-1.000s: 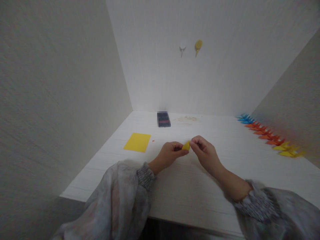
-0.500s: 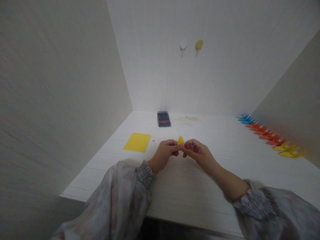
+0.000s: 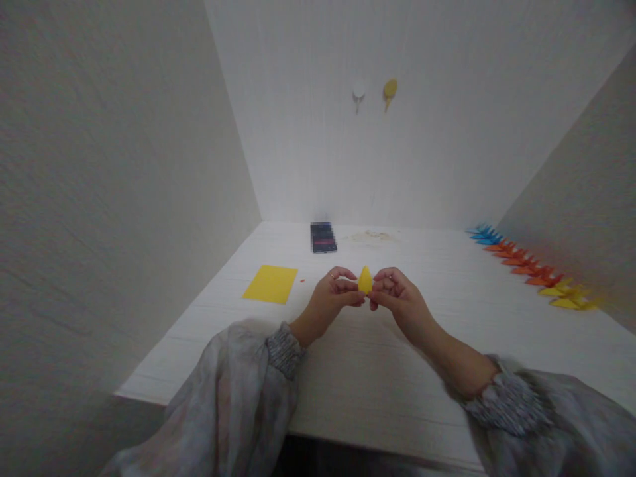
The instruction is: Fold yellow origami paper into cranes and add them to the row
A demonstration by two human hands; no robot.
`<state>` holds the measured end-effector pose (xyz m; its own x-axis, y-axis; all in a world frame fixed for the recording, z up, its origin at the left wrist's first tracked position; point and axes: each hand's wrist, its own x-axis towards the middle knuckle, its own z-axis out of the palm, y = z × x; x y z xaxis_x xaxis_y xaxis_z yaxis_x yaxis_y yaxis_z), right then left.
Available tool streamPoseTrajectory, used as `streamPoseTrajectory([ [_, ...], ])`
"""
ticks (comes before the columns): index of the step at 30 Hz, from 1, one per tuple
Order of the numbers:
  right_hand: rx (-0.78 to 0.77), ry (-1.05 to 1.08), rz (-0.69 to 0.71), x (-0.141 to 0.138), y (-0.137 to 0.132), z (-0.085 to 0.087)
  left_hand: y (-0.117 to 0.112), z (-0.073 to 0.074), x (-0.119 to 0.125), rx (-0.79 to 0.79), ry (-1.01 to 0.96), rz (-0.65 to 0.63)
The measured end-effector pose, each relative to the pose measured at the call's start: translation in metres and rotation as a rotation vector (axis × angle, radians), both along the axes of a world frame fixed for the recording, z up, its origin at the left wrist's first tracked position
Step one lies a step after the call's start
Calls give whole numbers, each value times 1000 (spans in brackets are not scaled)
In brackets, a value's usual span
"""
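A small folded yellow paper, narrow with a pointed top, is held upright above the white table between both hands. My left hand pinches its lower left side between thumb and fingers. From the other side, my right hand grips its lower right edge the same way. The thumbs nearly meet at the paper's bottom. To the left of my left hand, a flat yellow paper square lies on the table, with a tiny orange scrap beside it.
A dark phone-like device, its screen blurred, lies by the back wall. Along the right wall runs a row of folded paper cranes: blue, orange and yellow. A white hook and a yellow hook are on the wall.
My left fingers have shifted to the paper's lower left edge, and my right fingers now pinch its right side. More of the folded paper's face shows. The view has moved slightly.
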<state>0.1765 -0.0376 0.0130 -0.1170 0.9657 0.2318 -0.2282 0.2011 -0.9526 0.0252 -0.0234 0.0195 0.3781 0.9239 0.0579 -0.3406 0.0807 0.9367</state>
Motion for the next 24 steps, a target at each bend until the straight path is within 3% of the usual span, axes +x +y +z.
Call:
streamPoseTrajectory([
  [11, -27, -59, -34, 1, 2, 1, 2, 1, 1, 31, 24, 63],
  [24, 41, -103, -53, 2, -2, 0, 2, 1, -2, 34, 28, -2],
])
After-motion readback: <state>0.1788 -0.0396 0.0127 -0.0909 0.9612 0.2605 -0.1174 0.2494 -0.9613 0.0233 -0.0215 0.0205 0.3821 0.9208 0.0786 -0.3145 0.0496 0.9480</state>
